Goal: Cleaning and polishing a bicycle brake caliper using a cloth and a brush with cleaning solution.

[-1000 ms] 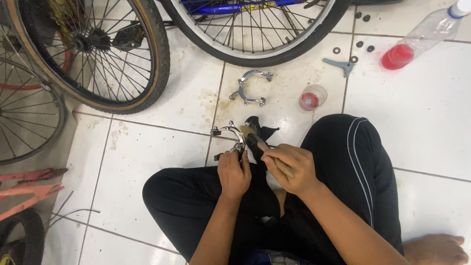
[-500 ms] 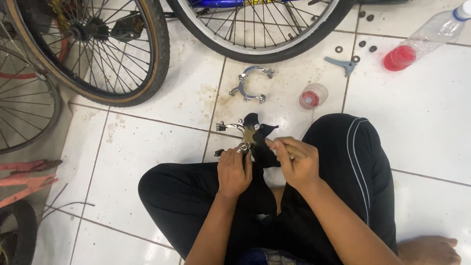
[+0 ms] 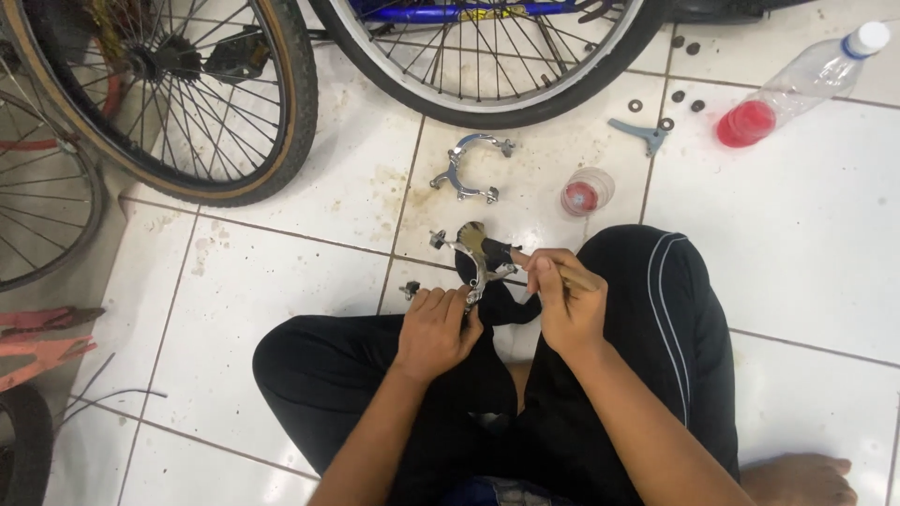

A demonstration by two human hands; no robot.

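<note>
Brake caliper (image 3: 473,267), gripped in the seated person's left hand (image 3: 436,328) above the lap, had tilted upright since a moment earlier; the right hand (image 3: 562,300), clasping a brush (image 3: 487,245), worked its upper arm.

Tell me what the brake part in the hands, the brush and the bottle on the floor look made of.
Brake caliper in the left hand: bright metal, probably steel or aluminium, judging by its silvery shine. Brush in the right hand: pale bristles; handle mostly hidden. Bottle: clear plastic, see-through, red liquid inside.
</note>
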